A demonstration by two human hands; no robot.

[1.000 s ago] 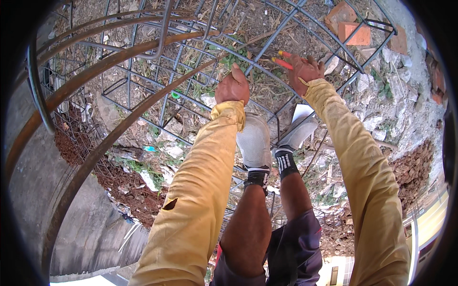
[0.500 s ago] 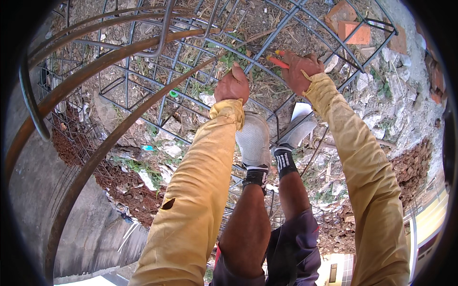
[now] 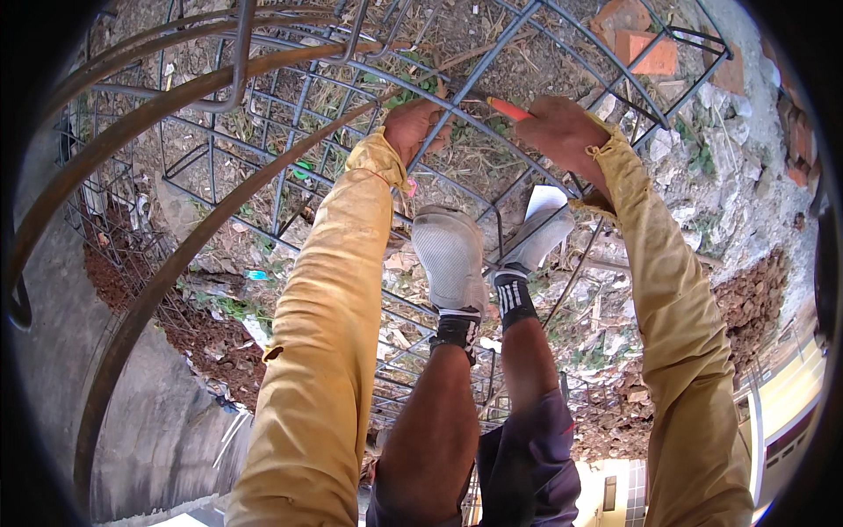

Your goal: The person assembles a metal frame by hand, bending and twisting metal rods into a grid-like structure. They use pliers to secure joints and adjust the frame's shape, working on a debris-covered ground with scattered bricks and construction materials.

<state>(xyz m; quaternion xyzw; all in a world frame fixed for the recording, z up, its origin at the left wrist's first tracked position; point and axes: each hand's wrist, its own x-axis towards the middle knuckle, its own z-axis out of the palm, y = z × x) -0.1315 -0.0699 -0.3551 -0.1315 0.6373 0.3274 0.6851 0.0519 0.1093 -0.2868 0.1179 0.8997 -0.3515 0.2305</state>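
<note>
My right hand (image 3: 562, 132) is closed around pliers with orange-red handles (image 3: 509, 110), whose dark end points left toward a crossing of the steel bars. The jaws are too small to make out. Across that crossing, my left hand (image 3: 414, 127) is closed with curled fingers at the bars of a rebar cage (image 3: 518, 35). What its fingers hold, if anything, is hidden. Both forearms wear loose yellow sleeves. My feet, in grey shoes (image 3: 448, 255), are below the hands among the bars.
Thick rusty bars (image 3: 132, 154) curve across the left side, with a hooked grey bar (image 3: 241, 61) over them. Red bricks (image 3: 645, 53) lie at the far right. Rubble, weeds and reddish soil (image 3: 751, 303) cover the ground. A grey concrete wall (image 3: 167, 395) stands at left.
My left hand has shifted left and slightly up, its fingers now curled at the bars. The right hand has turned with the pliers, so less of the handles shows. The view has shifted slightly.
</note>
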